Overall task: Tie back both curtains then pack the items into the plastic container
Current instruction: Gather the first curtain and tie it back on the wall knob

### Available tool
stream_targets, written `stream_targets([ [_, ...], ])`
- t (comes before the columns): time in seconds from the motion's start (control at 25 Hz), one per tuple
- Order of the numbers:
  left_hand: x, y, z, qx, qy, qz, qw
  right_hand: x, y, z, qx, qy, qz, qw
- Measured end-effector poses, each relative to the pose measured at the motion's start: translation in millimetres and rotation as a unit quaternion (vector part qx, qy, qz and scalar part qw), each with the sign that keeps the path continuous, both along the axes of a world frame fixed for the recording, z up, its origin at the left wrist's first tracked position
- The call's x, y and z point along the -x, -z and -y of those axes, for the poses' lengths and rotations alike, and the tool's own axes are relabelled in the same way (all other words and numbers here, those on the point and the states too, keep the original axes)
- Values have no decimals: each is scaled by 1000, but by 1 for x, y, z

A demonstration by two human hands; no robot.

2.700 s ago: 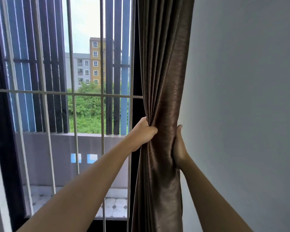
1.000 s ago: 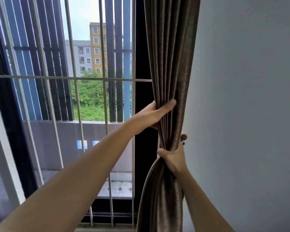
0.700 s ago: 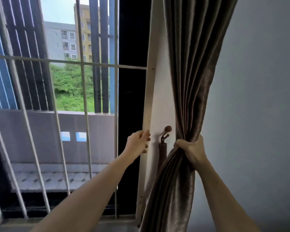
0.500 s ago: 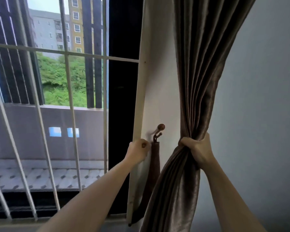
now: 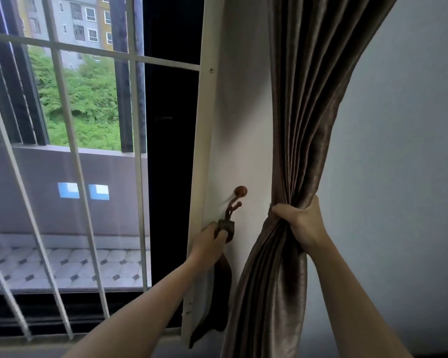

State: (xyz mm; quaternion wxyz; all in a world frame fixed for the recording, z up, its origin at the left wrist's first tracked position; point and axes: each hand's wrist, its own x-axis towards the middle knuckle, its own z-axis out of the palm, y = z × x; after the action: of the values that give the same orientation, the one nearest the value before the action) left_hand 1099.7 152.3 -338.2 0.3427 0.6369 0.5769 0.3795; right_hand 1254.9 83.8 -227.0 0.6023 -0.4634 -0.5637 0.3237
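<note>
The fingers [image 5: 221,235] of the left hand [image 5: 210,244] are curled in a pinch on the top end of the tieback strap [image 5: 224,285], just below where it hangs from the hook [image 5: 235,205]. The rest of the strap dangles limp down the wall strip [image 5: 241,125] towards the bottom edge of the window frame [image 5: 203,151]. That grip looks chosen to lift the strap's loop off the hook, or to steer it round the fabric. The right hand [image 5: 298,223] is closed tight round the curtain [image 5: 305,112], thumb and fingers wrapping the gathered pleats into one narrow waist at about the height of the hook, near its right side but not touching it. Holding the bundle there, I judge, puts the cloth within the strap's reach (a loose bundle would spill wide again). Above the fist the pleats fan up to the top edge; below it they fall in a thick column. The white window bars [image 5: 137,151] stand to the left of the frame. This curtain is not yet tied, and the plastic container is not in view.
</note>
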Motion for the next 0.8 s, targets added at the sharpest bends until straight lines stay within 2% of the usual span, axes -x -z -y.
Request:
stream_targets([
  [0.08, 25, -5, 13, 9, 21, 60, 998, 6, 2, -5, -2, -13, -2, 1000],
  [0.12, 41, -12, 17, 4, 28, 59, 998, 10, 3, -7, -4, -21, -1, 1000],
  [0.2, 72, -30, 20, -8, 52, 8, 999, 22, 8, -10, -15, -41, 5, 999],
  [0.4, 123, -92, 33, 32, 119, -150, 981, 57, 26, -20, -38, -29, 8, 999],
  [0.52, 140, -113, 54, 64, 150, -143, 976, 85, 33, -19, -34, -13, 7, 999],
  [0.68, 150, -117, 80, 51, 137, -153, 977, 117, 34, -10, -16, -27, 26, 999],
  [0.8, 151, -115, 102, 26, 121, -102, 987, 132, 31, 3, -16, -15, 43, 999],
])
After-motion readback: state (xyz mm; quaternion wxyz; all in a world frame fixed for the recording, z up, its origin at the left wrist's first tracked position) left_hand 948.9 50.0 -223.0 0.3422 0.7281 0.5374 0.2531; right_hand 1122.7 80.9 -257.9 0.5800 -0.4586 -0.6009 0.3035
